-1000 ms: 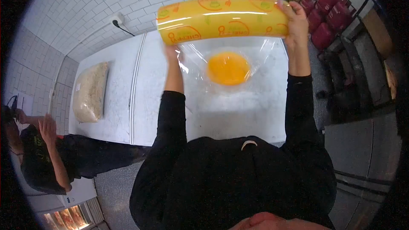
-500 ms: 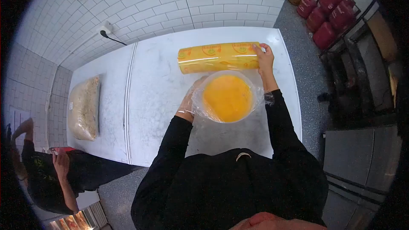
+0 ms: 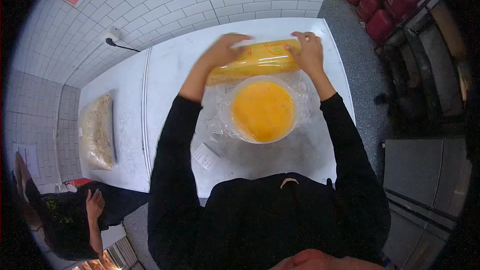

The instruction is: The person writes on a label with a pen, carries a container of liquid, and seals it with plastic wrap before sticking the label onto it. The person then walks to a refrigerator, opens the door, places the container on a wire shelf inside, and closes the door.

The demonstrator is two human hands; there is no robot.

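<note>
A yellow printed roll of cling film (image 3: 270,56) lies across the far part of the white table. My right hand (image 3: 307,54) grips its right end, thumb in front and fingers over the far side. Around the roll's left part is my left hand (image 3: 222,52), slightly blurred, with the thumb on the near side and fingers beyond. Just in front of the roll stands a round white tub (image 3: 264,141) with orange-yellow contents (image 3: 262,110). Clear film (image 3: 220,115) spreads over and around the tub. A small white printed label (image 3: 205,156) lies to its near left.
A clear bag of pale, crumbly material (image 3: 96,132) lies on the left table section. Another person (image 3: 75,215) stands at the lower left. Dark red gas cylinders (image 3: 380,22) stand on the floor at the far right. A plug and cable (image 3: 111,41) are on the tiled wall.
My left hand has moved from the tub's left side up to the roll. My right hand has shifted over the roll's end. Film now lies wider left of the tub, and the label shows.
</note>
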